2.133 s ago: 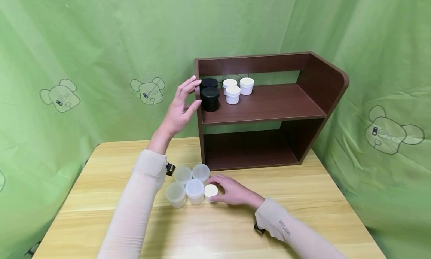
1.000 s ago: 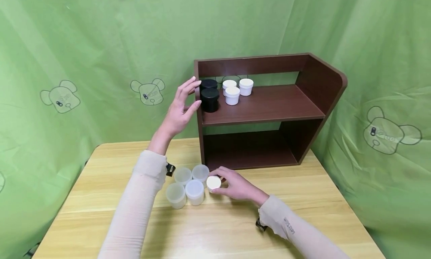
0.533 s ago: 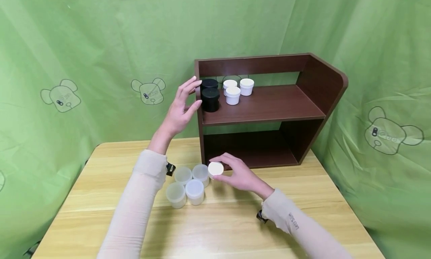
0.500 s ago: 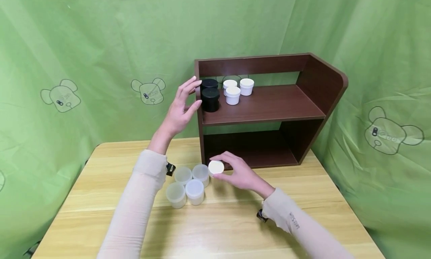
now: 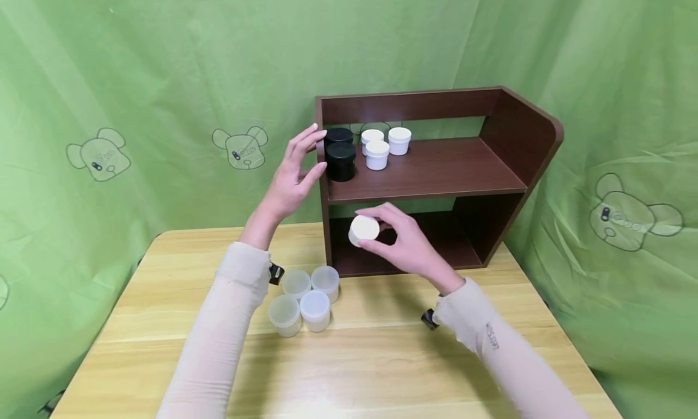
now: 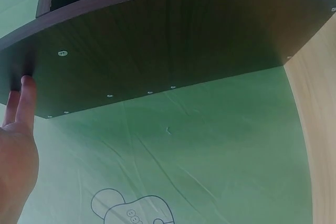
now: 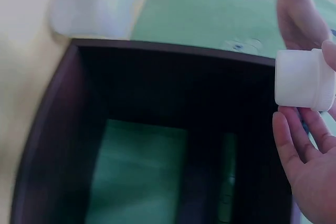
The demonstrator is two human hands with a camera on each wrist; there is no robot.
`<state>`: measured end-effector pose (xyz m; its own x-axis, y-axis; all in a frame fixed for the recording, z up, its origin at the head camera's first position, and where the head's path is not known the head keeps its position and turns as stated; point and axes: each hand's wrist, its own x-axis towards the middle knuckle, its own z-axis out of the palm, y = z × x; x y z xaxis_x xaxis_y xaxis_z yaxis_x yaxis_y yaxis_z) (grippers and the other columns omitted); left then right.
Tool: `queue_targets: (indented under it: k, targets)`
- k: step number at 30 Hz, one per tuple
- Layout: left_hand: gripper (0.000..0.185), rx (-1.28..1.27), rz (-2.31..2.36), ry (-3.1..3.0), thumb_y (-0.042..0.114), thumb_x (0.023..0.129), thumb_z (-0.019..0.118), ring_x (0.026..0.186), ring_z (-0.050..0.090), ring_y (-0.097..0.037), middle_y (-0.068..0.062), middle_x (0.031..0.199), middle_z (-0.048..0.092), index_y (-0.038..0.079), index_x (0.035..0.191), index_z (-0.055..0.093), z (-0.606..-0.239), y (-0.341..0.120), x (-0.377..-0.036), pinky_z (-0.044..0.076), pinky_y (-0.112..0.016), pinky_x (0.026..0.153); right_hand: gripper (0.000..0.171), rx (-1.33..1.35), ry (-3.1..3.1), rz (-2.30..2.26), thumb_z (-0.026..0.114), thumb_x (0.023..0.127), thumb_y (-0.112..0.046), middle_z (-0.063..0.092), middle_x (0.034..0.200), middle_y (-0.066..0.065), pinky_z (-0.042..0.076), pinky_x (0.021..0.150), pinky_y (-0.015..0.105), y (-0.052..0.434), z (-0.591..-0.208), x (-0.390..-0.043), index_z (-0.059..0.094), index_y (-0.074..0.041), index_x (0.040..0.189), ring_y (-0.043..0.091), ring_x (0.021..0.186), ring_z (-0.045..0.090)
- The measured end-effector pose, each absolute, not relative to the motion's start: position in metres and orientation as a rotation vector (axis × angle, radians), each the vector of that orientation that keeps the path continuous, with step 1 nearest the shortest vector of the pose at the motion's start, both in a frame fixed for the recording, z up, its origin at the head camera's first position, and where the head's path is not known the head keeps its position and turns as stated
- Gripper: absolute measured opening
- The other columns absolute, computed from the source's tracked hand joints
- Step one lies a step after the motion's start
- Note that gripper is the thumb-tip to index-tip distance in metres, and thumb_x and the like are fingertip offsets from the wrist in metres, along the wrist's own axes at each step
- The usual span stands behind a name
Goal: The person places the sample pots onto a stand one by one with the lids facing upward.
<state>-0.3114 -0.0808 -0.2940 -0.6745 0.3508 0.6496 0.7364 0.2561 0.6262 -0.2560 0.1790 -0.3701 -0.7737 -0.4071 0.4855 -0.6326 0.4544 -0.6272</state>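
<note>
My right hand [image 5: 406,240] holds a small white lidded jar [image 5: 363,230] between thumb and fingers, raised in front of the lower compartment of the dark brown shelf [image 5: 425,192]. In the right wrist view the white jar [image 7: 298,78] lies sideways across the picture, its ridged lid toward the hand [image 7: 315,177]. My left hand [image 5: 289,180] touches the shelf's left side panel with its fingers fairly straight. In the left wrist view the fingertips of that hand [image 6: 18,150] rest against the panel's outer face [image 6: 173,40].
On the upper shelf two black jars [image 5: 340,161] stand at the left end, with three white jars [image 5: 377,155] to their right. Several translucent tubs [image 5: 315,310] stand together on the wooden table [image 5: 376,370], left of the right forearm. A green curtain [image 5: 163,74] hangs behind.
My right hand has lifted the white jar off the table beside the tubs and carried it up toward the shelf. The left hand has stayed at the side panel.
</note>
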Motion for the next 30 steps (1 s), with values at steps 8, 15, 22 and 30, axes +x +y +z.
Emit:
queue_targets:
  k: [8, 15, 22, 30]
  targets:
    - [0.050, -0.996, -1.409, -2.148, 0.009, 0.106, 0.054, 0.145, 0.042, -0.038, -0.012, 0.169, 0.023, 0.007, 0.154, 0.040, -0.294, -0.080, -0.312, 0.058, -0.056, 0.102, 0.052, 0.829, -2.337, 1.246, 0.085, 0.088, -0.019, 0.066, 0.122, -0.001, 0.056, 0.095, 0.026, 0.187, -0.334, -0.267, 0.067, -0.015, 0.137, 0.011, 0.109, 0.059]
    - [0.050, -0.990, -1.398, -2.154, 0.009, 0.106, 0.054, 0.145, 0.042, -0.037, -0.013, 0.169, 0.023, 0.007, 0.154, 0.040, -0.294, -0.081, -0.311, 0.058, -0.055, 0.102, 0.051, 0.766, -2.285, 1.231, 0.085, 0.087, -0.016, 0.065, 0.121, 0.002, 0.054, 0.093, 0.022, 0.195, -0.318, -0.281, 0.068, -0.012, 0.135, 0.010, 0.107, 0.057]
    - [0.051, -0.983, -1.384, -2.169, 0.009, 0.106, 0.054, 0.145, 0.042, -0.037, -0.013, 0.169, 0.023, 0.007, 0.155, 0.040, -0.293, -0.082, -0.312, 0.059, -0.053, 0.102, 0.052, 0.704, -2.268, 1.182, 0.086, 0.086, -0.017, 0.066, 0.119, 0.004, 0.047, 0.087, 0.023, 0.201, -0.303, -0.293, 0.068, -0.016, 0.135, 0.012, 0.105, 0.054]
    - [0.051, -0.983, -1.375, -2.172, 0.010, 0.106, 0.054, 0.145, 0.042, -0.036, -0.014, 0.169, 0.023, 0.008, 0.155, 0.040, -0.295, -0.082, -0.313, 0.059, -0.052, 0.102, 0.054, 0.621, -2.256, 1.192, 0.086, 0.086, -0.018, 0.065, 0.122, 0.006, 0.045, 0.086, 0.028, 0.212, -0.297, -0.308, 0.067, -0.020, 0.138, 0.011, 0.105, 0.051]
